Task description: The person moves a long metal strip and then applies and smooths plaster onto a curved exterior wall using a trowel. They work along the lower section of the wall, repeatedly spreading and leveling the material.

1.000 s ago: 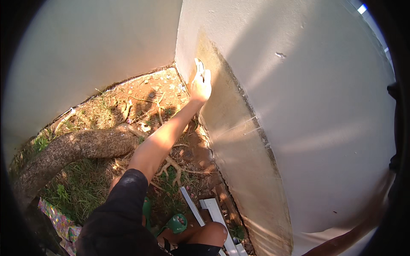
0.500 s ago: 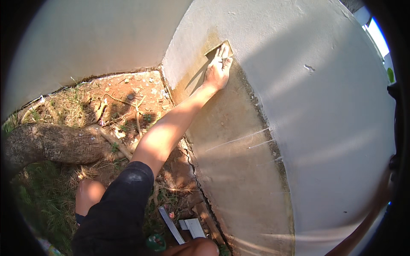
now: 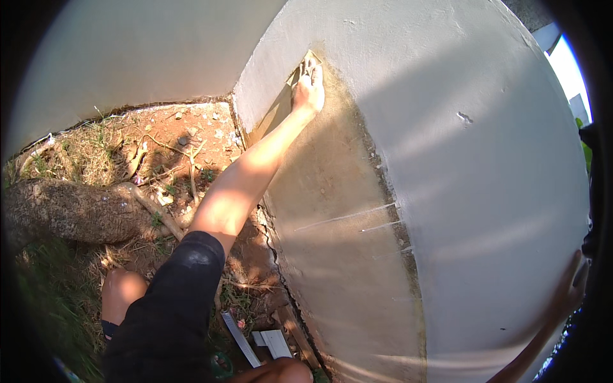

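My left hand (image 3: 309,92) reaches out to the far part of the wall, its fingers pressing a folded piece of sandpaper (image 3: 312,55) against the brownish bare strip (image 3: 332,185). Most of the sheet is hidden beneath the fingers. That strip runs along the wall's foot, next to the smooth grey painted surface (image 3: 485,191). Close to the right rim, my right hand (image 3: 570,290) rests by the grey wall with its fingers stretched out. It holds nothing that I can see, and part of it is in shadow.
A thick tree root or trunk (image 3: 76,210) lies at the left on soil with dry grass and twigs. Another wall (image 3: 147,51) meets this one at the far corner. Below, near my knee, are a metal strip (image 3: 240,338) and a white angular piece (image 3: 273,343).
My left hand has slid with the sandpaper up and to the left across the bare strip. The view has shifted slightly, and more of my right hand shows at the right rim.
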### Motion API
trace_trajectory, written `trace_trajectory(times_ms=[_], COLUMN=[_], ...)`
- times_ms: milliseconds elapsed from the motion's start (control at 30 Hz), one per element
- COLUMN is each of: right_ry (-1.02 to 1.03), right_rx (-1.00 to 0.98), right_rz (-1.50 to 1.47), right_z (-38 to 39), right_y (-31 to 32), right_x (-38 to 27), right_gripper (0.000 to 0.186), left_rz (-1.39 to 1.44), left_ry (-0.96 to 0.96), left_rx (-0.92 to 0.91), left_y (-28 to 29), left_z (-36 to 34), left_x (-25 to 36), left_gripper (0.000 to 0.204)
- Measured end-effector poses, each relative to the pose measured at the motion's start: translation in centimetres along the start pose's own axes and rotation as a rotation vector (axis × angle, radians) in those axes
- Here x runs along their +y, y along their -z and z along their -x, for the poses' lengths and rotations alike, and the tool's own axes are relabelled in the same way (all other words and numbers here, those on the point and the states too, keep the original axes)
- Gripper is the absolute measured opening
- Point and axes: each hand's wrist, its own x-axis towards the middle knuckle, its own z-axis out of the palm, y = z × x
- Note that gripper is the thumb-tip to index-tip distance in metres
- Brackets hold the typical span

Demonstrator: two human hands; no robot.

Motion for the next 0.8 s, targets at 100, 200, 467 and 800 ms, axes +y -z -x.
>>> trace_trajectory(times_ms=[100, 200, 467, 800], right_ry=[-0.013, 0.016, -0.030, 0.017], right_rx=[0.018, 0.021, -0.071, -0.009], right_rz=[0.021, 0.064, -0.042, -0.005], right_z=[-0.3, -0.3, -0.6, 0.0], right_y=[-0.1, 0.1, 0.3, 0.1], right_x=[0.1, 0.2, 0.4, -0.1], right_gripper=[0.075, 0.075, 0.072, 0.069], left_rz=[-0.057, -0.169, 0.092, -0.103], left_ry=[-0.139, -0.398, -0.207, -0.633], left_rx=[0.103, -0.146, 0.068, -0.176], left_y=[-1.2, -2.0, -0.9, -1.3], left_z=[1.7, 10.1, 0.6, 11.5], left_x=[1.6, 1.6, -0.6, -1.0], left_gripper=[0.053, 0.046, 0.051, 0.044])
